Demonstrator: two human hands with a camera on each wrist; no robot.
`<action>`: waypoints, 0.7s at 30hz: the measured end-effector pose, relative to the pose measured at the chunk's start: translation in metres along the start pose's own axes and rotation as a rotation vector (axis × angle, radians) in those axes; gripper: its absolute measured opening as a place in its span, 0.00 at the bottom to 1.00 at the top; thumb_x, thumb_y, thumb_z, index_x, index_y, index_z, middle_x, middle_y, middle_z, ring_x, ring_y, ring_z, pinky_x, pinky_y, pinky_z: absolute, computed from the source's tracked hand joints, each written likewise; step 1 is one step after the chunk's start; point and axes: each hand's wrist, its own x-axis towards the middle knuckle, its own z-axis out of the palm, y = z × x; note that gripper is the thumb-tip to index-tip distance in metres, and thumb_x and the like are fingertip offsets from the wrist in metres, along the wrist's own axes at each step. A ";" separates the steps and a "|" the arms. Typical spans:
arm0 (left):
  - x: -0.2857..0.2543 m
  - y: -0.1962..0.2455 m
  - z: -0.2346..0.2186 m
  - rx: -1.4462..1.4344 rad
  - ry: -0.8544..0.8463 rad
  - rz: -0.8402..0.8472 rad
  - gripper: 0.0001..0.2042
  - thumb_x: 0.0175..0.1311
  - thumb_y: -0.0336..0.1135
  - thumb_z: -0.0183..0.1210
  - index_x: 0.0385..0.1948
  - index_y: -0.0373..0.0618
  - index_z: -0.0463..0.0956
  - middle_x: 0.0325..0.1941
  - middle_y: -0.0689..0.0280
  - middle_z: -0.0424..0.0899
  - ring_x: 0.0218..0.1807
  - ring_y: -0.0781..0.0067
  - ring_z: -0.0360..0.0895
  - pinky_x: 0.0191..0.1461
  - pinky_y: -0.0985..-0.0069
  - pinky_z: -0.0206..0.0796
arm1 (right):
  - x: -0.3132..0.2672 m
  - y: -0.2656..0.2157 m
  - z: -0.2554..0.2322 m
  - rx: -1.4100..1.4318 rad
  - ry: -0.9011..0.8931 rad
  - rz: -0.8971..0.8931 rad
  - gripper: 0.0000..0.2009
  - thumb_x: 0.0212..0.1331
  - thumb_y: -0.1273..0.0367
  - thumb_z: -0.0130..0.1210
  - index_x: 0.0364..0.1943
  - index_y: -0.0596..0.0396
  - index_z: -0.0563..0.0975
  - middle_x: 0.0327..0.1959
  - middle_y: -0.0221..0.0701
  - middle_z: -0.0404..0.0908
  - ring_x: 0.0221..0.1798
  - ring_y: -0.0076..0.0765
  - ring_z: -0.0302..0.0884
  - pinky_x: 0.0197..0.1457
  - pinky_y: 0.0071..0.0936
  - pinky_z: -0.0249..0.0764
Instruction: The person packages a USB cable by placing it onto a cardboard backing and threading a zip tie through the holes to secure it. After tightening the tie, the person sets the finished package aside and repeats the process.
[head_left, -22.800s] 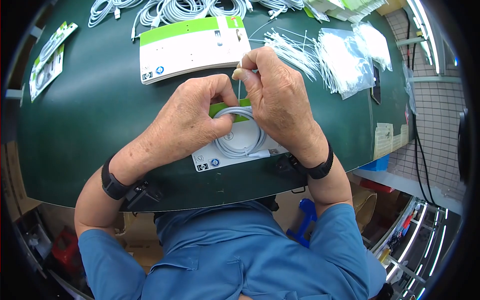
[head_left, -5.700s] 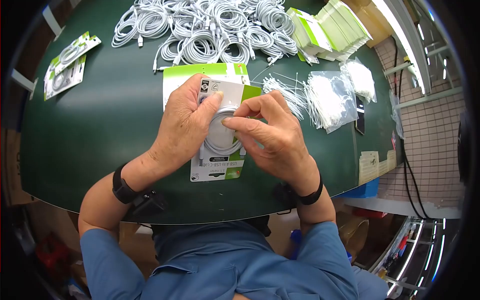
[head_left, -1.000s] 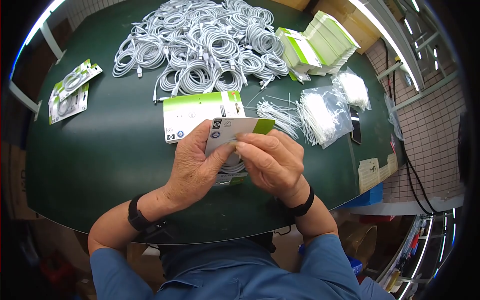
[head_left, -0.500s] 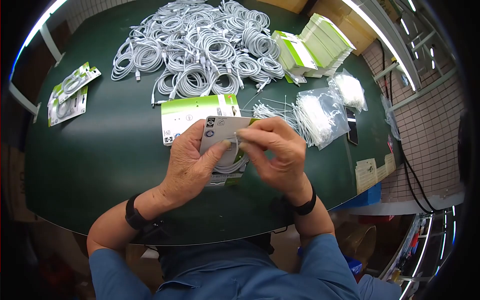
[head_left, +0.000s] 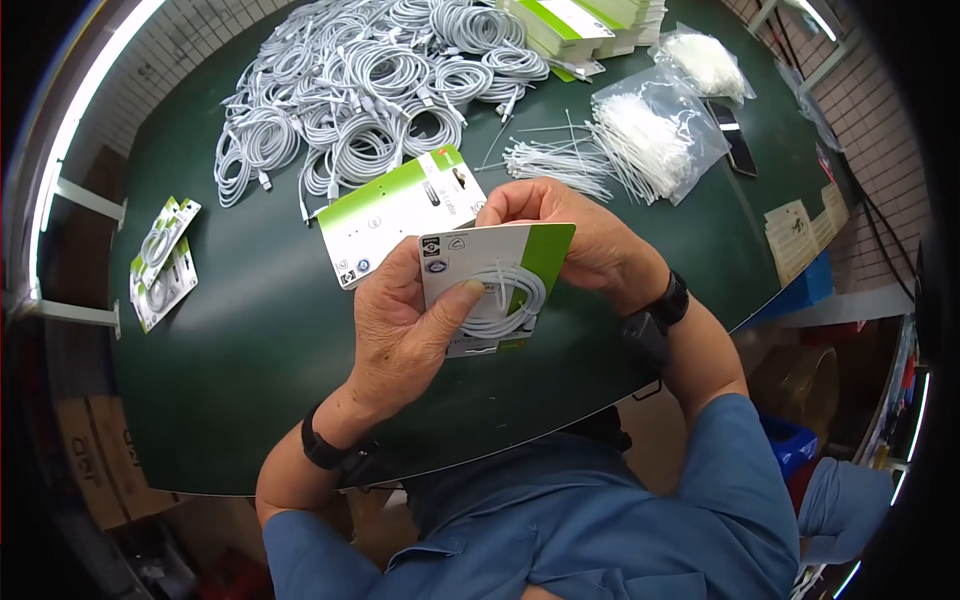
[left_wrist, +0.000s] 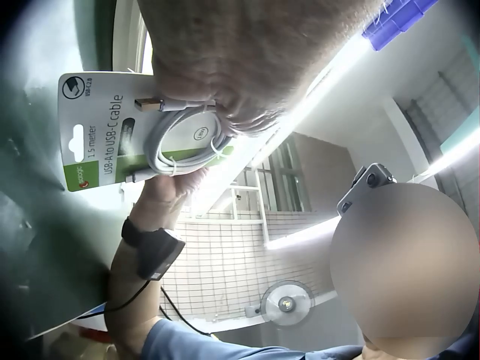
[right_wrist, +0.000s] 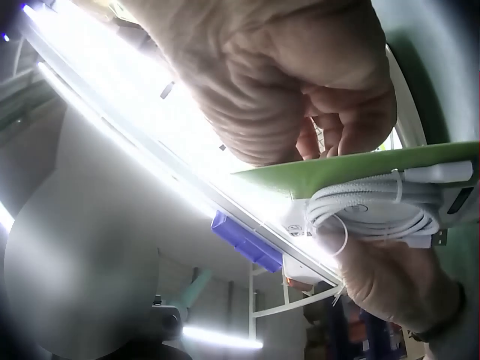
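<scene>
My left hand (head_left: pixel 395 345) grips a white and green packaging card (head_left: pixel 475 245), its thumb pressing on the front over a coiled white USB cable (head_left: pixel 537 300). In the left wrist view the card is printed "USB-A to USB-C cable" (left_wrist: pixel 105 135), and the metal USB-A plug (left_wrist: pixel 150 105) shows beside the coil. A thin white cable tie (head_left: pixel 502 285) stands up in front of the coil. My right hand (head_left: pixel 605 240) is behind the card's upper right side with fingers bent; the card hides its fingertips, and I cannot tell what they pinch.
A stack of cards (head_left: pixel 375 235) lies just behind the hands, with a large pile of coiled cables (head_left: pixel 370 75) beyond. Loose cable ties (head_left: pixel 555 165), a bag of ties (head_left: pixel 645 140) and a phone (head_left: pixel 735 140) are at right. Two carded cables (head_left: pixel 170 275) lie at left.
My right hand has gone from pinching at the tie on the card's front to behind the card. The left hand keeps its hold; the head view has swung right.
</scene>
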 end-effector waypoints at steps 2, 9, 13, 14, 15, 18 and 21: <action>0.000 -0.001 0.001 0.006 0.009 0.018 0.16 0.73 0.24 0.62 0.59 0.34 0.74 0.54 0.61 0.85 0.55 0.76 0.81 0.62 0.73 0.74 | 0.001 -0.001 -0.002 0.014 -0.009 -0.002 0.12 0.63 0.65 0.70 0.39 0.59 0.81 0.38 0.26 0.85 0.37 0.19 0.82 0.42 0.16 0.78; 0.001 -0.003 0.004 -0.022 0.022 0.027 0.16 0.73 0.23 0.61 0.59 0.33 0.73 0.54 0.59 0.85 0.55 0.75 0.82 0.62 0.74 0.74 | 0.004 0.000 -0.001 -0.096 0.028 -0.096 0.10 0.65 0.67 0.68 0.36 0.57 0.80 0.34 0.25 0.83 0.33 0.16 0.79 0.38 0.15 0.76; 0.001 -0.004 0.004 -0.023 0.029 -0.008 0.15 0.72 0.23 0.61 0.58 0.33 0.73 0.53 0.58 0.85 0.54 0.75 0.82 0.60 0.74 0.75 | 0.003 -0.003 0.004 -0.639 0.277 -0.247 0.09 0.66 0.68 0.66 0.35 0.58 0.79 0.32 0.24 0.81 0.32 0.15 0.75 0.34 0.16 0.72; 0.001 -0.004 0.005 -0.021 0.036 -0.026 0.15 0.72 0.23 0.61 0.58 0.33 0.73 0.53 0.58 0.86 0.53 0.74 0.83 0.60 0.74 0.76 | 0.004 -0.002 0.005 -0.644 0.272 -0.243 0.09 0.66 0.68 0.66 0.35 0.58 0.79 0.32 0.24 0.81 0.32 0.15 0.75 0.34 0.16 0.72; 0.001 -0.003 0.005 -0.022 0.039 -0.022 0.15 0.72 0.23 0.61 0.58 0.33 0.73 0.53 0.58 0.86 0.53 0.74 0.83 0.60 0.74 0.76 | 0.005 0.000 0.006 -0.728 0.299 -0.296 0.09 0.66 0.69 0.65 0.34 0.58 0.79 0.32 0.24 0.80 0.32 0.15 0.74 0.34 0.16 0.71; 0.000 0.001 0.005 0.021 0.079 -0.053 0.15 0.70 0.25 0.65 0.55 0.34 0.74 0.50 0.59 0.87 0.50 0.75 0.84 0.56 0.75 0.77 | 0.007 0.007 0.011 -0.888 0.350 -0.395 0.08 0.67 0.70 0.64 0.34 0.59 0.78 0.31 0.24 0.78 0.32 0.14 0.72 0.32 0.16 0.70; 0.000 0.002 0.005 0.077 0.080 -0.036 0.16 0.67 0.26 0.67 0.54 0.34 0.75 0.48 0.60 0.87 0.48 0.75 0.84 0.54 0.76 0.78 | 0.007 0.008 0.015 -0.952 0.351 -0.459 0.08 0.66 0.71 0.65 0.33 0.60 0.78 0.30 0.24 0.78 0.31 0.14 0.71 0.32 0.16 0.70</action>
